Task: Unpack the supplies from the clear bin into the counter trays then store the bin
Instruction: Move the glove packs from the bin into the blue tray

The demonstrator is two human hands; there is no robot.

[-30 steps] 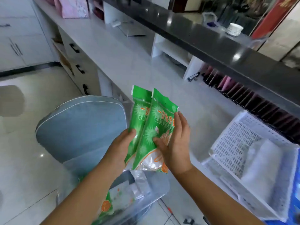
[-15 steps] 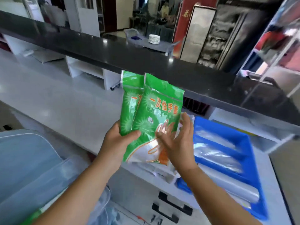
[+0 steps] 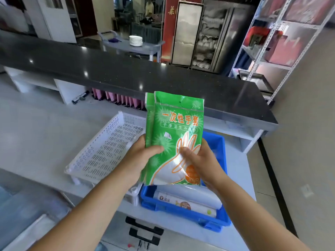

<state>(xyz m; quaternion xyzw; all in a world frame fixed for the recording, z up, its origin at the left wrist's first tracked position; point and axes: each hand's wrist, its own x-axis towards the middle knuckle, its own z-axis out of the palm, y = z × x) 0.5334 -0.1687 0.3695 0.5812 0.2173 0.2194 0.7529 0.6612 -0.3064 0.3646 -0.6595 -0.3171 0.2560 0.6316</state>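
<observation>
Two green packets of disposable gloves (image 3: 175, 134) are stacked and held upright in front of me. My left hand (image 3: 140, 156) grips their lower left edge with the thumb on the front. My right hand (image 3: 199, 160) holds the lower right side. The packets hang above the gap between a white perforated tray (image 3: 107, 149) on the counter and a blue tray (image 3: 213, 220) to its right. The blue tray holds rolls of plastic wrap (image 3: 188, 200). A blurred corner of the clear bin (image 3: 23, 214) shows at bottom left.
A raised black countertop (image 3: 126, 73) runs across behind the white counter (image 3: 36, 133). Pink folders (image 3: 117, 97) stand under it. Black drawer handles (image 3: 143, 230) show below the counter edge. Metal shelving (image 3: 282, 42) stands at the right, a stack of plates (image 3: 136, 40) far back.
My view has swung from the bin and chair to the counter trays. Both hands carried the green packets along and now hold them higher over the white and blue trays.
</observation>
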